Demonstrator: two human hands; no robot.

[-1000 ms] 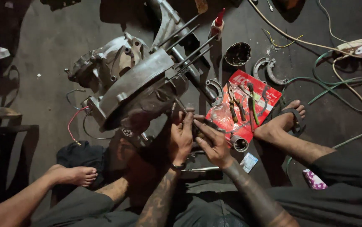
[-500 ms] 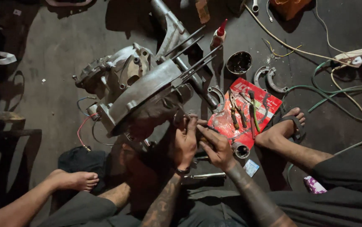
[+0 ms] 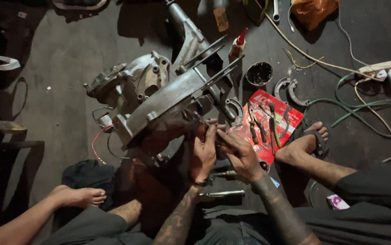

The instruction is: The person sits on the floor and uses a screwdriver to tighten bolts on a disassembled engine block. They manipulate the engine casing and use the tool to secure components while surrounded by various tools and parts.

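We sit on the concrete floor (image 3: pixel 59 77) with the engine crankcase (image 3: pixel 159 104) lying tilted in front of us, and everything else is placed from it. Both hands meet at its near right edge, just below the long studs (image 3: pixel 216 68) that stick out of the case. Our left hand (image 3: pixel 204 152) is curled, thumb and fingers pinched close against the case edge; our right hand (image 3: pixel 241 152) comes in from the right with its fingers narrowed to a point, touching the left. They seem to share some small part, but it is too small and shadowed for us to name it.

To do this well, we judge it wise to keep the left hand braced against the crankcase so the right can work with fine, steady fingertip pressure, and to keep the small piece over our lap rather than over the dark floor, where it could be lost.

Right of the crankcase lies a red packet (image 3: pixel 272 122) with pliers (image 3: pixel 253 127) on it, and beyond that two brake shoes (image 3: pixel 291 90) and a round black tin (image 3: pixel 259 73). A screwdriver (image 3: pixel 222 194) rests near us, below the hands.

Compared with half a second earlier, the hands sit in nearly the same spot on the case; our view has shifted slightly, bringing the crankcase a little further right, and the fingers look drawn closer together.
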